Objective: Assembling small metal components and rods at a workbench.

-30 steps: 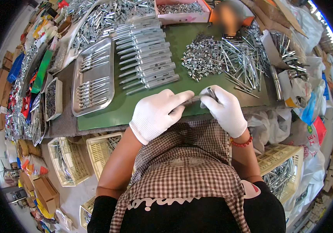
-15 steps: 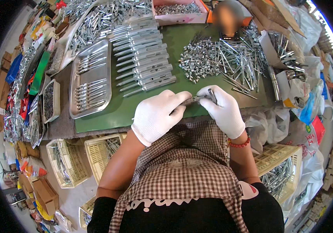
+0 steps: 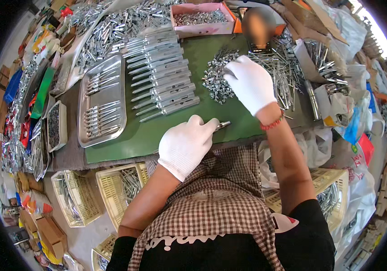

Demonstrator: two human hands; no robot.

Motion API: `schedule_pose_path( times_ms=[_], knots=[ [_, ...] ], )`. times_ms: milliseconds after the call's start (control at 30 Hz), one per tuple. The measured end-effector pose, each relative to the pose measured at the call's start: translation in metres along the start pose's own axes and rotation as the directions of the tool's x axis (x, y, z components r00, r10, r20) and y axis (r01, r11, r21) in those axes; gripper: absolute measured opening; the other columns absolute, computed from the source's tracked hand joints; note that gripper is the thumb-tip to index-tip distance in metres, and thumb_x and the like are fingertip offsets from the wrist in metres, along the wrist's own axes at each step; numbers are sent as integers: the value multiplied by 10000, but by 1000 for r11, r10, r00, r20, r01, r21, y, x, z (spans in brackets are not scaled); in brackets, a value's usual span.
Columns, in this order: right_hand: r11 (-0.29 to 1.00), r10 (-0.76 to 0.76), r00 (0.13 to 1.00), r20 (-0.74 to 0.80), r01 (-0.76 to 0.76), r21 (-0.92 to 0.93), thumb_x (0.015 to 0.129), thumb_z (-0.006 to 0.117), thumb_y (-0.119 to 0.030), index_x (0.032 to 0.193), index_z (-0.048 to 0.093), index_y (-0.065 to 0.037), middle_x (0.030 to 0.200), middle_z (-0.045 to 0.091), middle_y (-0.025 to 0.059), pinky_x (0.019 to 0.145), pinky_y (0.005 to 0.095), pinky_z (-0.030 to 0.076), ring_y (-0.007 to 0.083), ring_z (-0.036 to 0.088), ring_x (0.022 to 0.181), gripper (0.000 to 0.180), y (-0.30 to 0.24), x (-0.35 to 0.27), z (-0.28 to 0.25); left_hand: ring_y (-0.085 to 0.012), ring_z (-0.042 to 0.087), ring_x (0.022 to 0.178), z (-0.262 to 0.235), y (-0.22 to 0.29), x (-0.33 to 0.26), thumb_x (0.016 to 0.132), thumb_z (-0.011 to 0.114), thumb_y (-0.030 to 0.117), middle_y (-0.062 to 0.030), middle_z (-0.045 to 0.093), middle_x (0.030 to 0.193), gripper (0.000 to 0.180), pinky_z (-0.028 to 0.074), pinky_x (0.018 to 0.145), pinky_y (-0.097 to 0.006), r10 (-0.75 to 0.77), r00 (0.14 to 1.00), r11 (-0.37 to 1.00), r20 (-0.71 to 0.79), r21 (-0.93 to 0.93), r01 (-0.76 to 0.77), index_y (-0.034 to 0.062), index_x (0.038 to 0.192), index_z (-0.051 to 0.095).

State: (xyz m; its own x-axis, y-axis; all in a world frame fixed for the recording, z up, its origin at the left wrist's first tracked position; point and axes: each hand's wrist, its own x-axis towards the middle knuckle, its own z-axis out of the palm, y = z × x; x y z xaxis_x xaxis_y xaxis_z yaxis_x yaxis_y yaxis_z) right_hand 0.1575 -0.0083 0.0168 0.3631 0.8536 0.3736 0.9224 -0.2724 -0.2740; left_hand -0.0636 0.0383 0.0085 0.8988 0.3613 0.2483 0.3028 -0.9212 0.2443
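Observation:
My left hand [image 3: 185, 147], in a white knit glove, is closed around a slim silver metal tube [image 3: 223, 125] near the front edge of the green work mat [image 3: 143, 142]. Only the tube's end sticks out past the fingertips. Reaching forward, my right hand [image 3: 252, 85], gloved too, has its fingertips curled down at the heap of small silver metal fittings [image 3: 217, 81]. Whatever it pinches is hidden by the fingers. Long thin metal rods [image 3: 286, 83] lie in a loose pile right beside that hand.
A row of metal tube assemblies [image 3: 168, 86] lies left of centre, beside a steel tray [image 3: 122, 115] of slim metal parts. A pink box [image 3: 202, 30] of small pieces stands at the back. Heaped metal parts [image 3: 125, 22] fill the far left; cream crates [image 3: 78, 198] sit below the table.
My right hand has left the tube and moved forward to the fittings heap. My left hand keeps the tube and has shifted slightly nearer to me. The view has tilted a little.

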Motion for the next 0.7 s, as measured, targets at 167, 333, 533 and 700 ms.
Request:
schedule_pose_path(
  times_ms=[167,333,533,700],
  knots=[
    [985,50,985,163,-23,-168,872,622,-226,935,664,-78,966,640,153,786,464,529,353,648,893,167,4,13,7,-266,604,597,2,0,1,869,619,169,-62,558,786,225,495,522,-388,-2,1000,1000,-6,-5,2,207,1087,663],
    [996,24,986,163,-10,-85,885,607,-210,980,673,-82,970,641,151,800,462,518,354,644,910,173,10,6,0,-268,611,612,1,-2,0,872,618,169,-63,562,790,226,498,531,-388,-3,1000,1000,-10,-21,3,206,1090,663],
    [998,-59,992,115,58,12,906,557,-199,992,694,-112,983,658,141,807,464,523,350,649,924,183,17,22,0,-281,621,631,0,-3,2,876,609,178,-71,579,813,243,511,554,-398,-26,999,999,33,-46,28,203,1112,664],
    [998,-35,974,223,46,-45,897,564,-248,978,715,-102,983,669,153,833,453,530,349,659,930,225,0,38,0,-289,622,635,-1,-3,2,879,605,179,-79,578,810,241,515,559,-406,-34,999,997,40,-72,37,201,1112,666]
  ],
)
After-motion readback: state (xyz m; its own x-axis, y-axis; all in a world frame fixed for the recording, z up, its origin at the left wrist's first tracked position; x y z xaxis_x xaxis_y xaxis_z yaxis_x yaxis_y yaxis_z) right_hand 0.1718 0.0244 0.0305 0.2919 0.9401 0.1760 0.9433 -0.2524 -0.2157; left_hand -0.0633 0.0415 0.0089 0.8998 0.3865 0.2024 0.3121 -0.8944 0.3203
